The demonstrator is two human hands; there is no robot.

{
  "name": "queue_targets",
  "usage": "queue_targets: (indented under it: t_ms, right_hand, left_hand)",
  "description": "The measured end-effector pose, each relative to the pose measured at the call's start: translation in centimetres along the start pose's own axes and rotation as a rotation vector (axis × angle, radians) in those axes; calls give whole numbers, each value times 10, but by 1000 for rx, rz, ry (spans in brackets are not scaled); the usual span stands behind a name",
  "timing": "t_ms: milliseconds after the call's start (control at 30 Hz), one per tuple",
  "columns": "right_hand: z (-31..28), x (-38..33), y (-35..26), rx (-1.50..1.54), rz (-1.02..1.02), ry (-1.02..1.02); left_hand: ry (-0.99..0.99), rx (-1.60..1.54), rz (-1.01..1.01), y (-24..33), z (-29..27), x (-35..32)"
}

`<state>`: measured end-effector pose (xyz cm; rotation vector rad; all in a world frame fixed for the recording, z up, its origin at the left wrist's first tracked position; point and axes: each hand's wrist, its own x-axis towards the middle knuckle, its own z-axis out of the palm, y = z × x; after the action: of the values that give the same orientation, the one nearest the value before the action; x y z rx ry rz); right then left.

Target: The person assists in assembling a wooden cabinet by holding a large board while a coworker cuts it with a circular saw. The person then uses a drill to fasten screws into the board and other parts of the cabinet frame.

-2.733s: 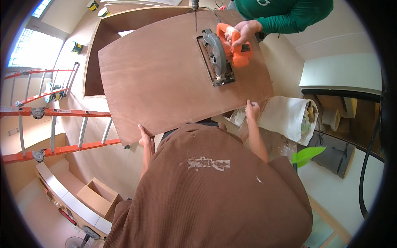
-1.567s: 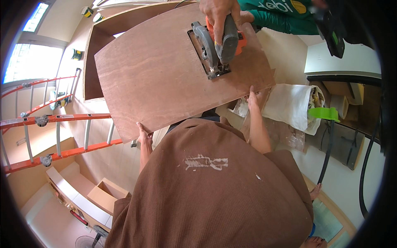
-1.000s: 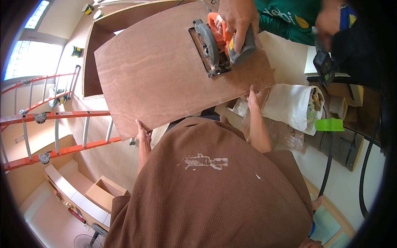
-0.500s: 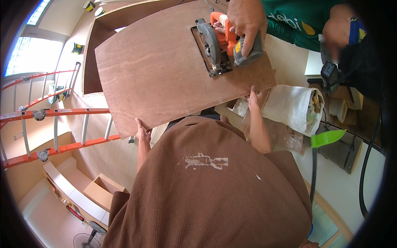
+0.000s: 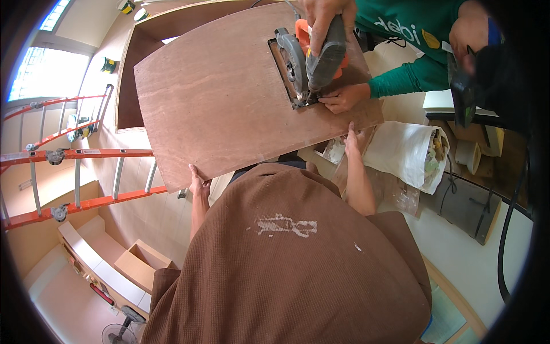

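Note:
My left hand (image 5: 198,182) grips the near left corner of a large reddish-brown plywood board (image 5: 212,109), thumb on top. Further right, my right hand (image 5: 352,140) holds the board's near edge, its fingers partly hidden underneath. A circular saw (image 5: 295,60), orange and dark grey, rests on the board's right part. One hand (image 5: 327,20) of a co-worker in green is on the saw's dark grey body. The co-worker's other hand (image 5: 345,98) touches the front of the saw's base plate, just beyond my right hand.
An orange ladder (image 5: 86,153) stands at the left. Behind the board is an open wooden box (image 5: 130,94). A white sack of debris (image 5: 395,150) lies at the right, near a black cable (image 5: 507,246). Another hand (image 5: 470,34) shows at the upper right by a dark object.
The co-worker's hand on the saw has shifted left and the saw's grey body has swung upward. Their green-sleeved other hand has come to the base plate. My hands keep their hold.

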<state>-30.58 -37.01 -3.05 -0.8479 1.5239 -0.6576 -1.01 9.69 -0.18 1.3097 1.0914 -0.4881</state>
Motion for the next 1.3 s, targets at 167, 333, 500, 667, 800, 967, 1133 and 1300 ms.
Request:
queue_targets:
  t_ms: [167,333,500,667,800,967,1133,1300]
  right_hand:
    - [-3,6,6,3,-14,3]
    - [3,-4,-2,15,-25,10]
    - [0,-1,3,136,-22,-15]
    - [0,0,2,34,-59,65]
    - [5,-10,-6,16,-48,76]
    - [7,-19,-15,4,-60,39]
    - [5,-11,-8,67,-46,39]
    - [4,-12,-8,22,-33,45]
  left_hand:
    - [6,0,3,0,2,0]
    - [5,-17,5,-1,-1,3]
    - [14,-6,1,-2,2,4]
    - [35,-5,-7,0,5,-2]
    - [19,-3,15,-1,1,1]
    - [22,29,30,-2,1,4]
    - [35,36,14,0,3,0]
    - [16,33,27,-2,1,2]
